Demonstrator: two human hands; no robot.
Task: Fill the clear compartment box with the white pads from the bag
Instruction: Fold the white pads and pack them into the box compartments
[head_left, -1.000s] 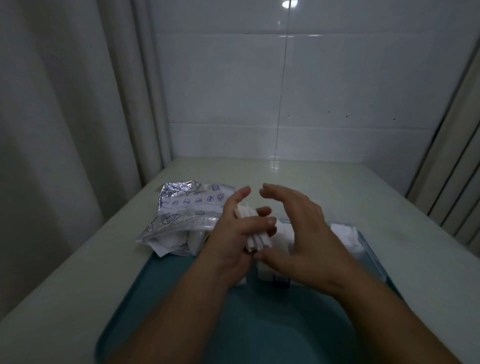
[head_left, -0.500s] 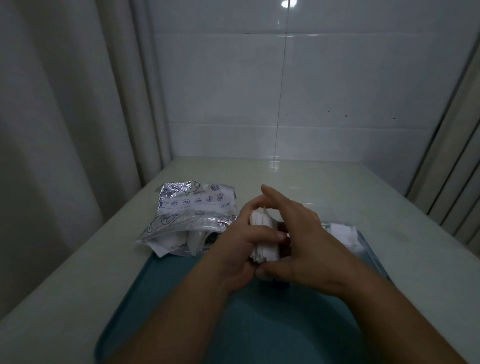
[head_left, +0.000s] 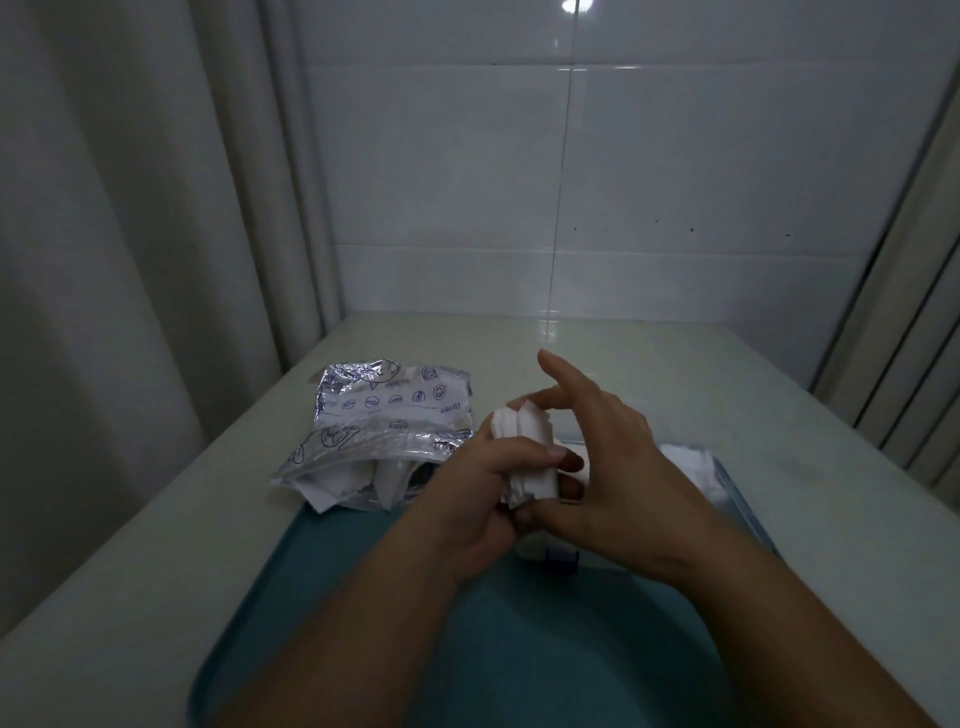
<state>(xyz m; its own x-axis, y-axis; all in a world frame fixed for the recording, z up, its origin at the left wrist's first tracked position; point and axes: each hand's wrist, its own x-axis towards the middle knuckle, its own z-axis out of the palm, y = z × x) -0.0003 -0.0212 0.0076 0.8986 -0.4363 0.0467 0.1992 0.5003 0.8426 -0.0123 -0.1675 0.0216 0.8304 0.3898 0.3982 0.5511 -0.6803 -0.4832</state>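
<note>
An opened foil bag lies far left on the teal tray. By the left hand a stack of white pads is pinched, steadied by the right hand, thumb beneath, forefinger lifted, above the clear compartment box. If loosely gripped, pads could be fanned and spilled outside a compartment.

- Box: mostly hidden behind left hand and right hand; compartments can't be made out.
- Tray: near edge cut off by frame bottom.
- Bag: print mostly too small to read.
- Left fingertips: hidden behind pad stack.
</note>
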